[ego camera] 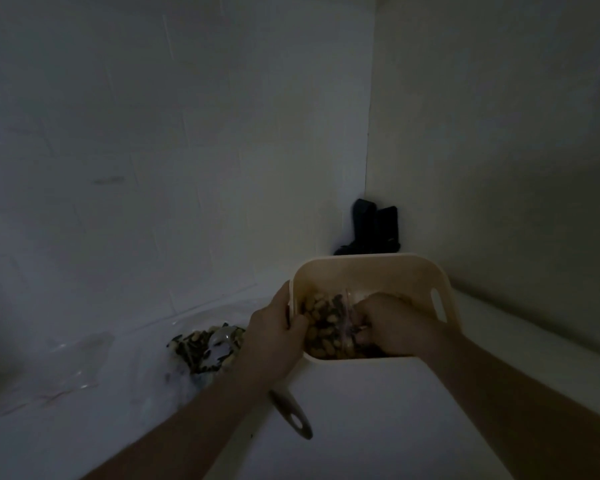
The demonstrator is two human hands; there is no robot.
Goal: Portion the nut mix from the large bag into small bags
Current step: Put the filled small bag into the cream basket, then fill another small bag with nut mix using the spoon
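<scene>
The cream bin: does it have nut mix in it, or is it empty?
Not empty. Nut mix covers the bottom of the cream bin, well below the rim, and the right hand is down in it.

Nut mix (321,323) heaped in cream tub (371,271); filled clear small bag (205,348) lying left of tub.

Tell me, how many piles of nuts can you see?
2. One pile of nut mix fills the cream tub under both hands. Another lies on the table left of it, in clear plastic. More may be hidden.
</scene>
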